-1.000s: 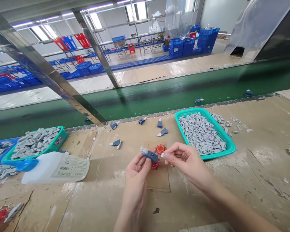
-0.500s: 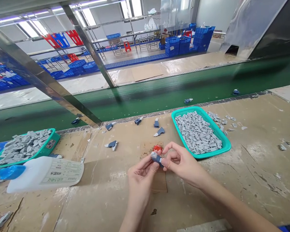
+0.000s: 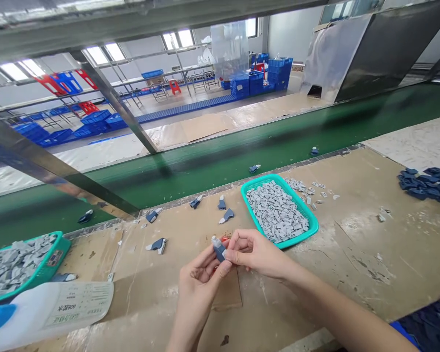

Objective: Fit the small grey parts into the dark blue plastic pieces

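Note:
A small dark blue and light grey plastic part (image 3: 219, 250) is held up in front of me. My left hand (image 3: 200, 283) pinches its lower side between thumb and fingertips. With closed fingertips, my right hand (image 3: 258, 254) grips the part's right end, where a bit of pale grey shows. Partly hidden behind the hands is something red (image 3: 225, 239) on the cardboard. A green basket (image 3: 313, 226) full of small light grey pieces stands just beyond my right hand. Similar blue-and-grey parts, such as one nearby (image 3: 227, 215), lie scattered past my left hand.
A green conveyor belt (image 3: 190, 173) crosses behind the table, carrying a few parts. On the left are a white bottle (image 3: 69, 303) with a blue top and another green basket (image 3: 56, 252) of grey pieces. Dark blue pieces (image 3: 429, 186) are heaped at right. A metal post (image 3: 77, 178) slants at left.
The view has swung right and up, so table things appear further left and lower. Both hands keep hold of the part, which now stands more upright.

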